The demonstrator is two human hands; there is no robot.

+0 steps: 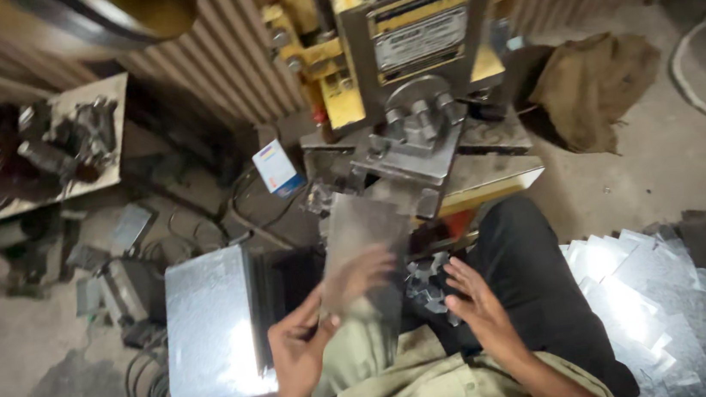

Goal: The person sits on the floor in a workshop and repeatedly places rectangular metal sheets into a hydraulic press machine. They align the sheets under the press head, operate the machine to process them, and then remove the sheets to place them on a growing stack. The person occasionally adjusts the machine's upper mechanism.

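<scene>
My left hand (299,350) grips the near left corner of a thin shiny metal sheet (361,236) that slants up toward the die of a yellow and grey press machine (396,65). The fingers of that hand show as a reflection in the sheet. My right hand (475,303) is spread with its fingers apart just right of the sheet, over small punched metal pieces (426,282) on my lap. It holds nothing.
A stack of flat metal sheets (210,324) lies at my left. A heap of cut sheet scrap (665,306) lies at my right. A small white and blue box (277,167) stands by the press. Metal parts crowd a board (29,152) at the far left; a brown sack (597,84) sits right.
</scene>
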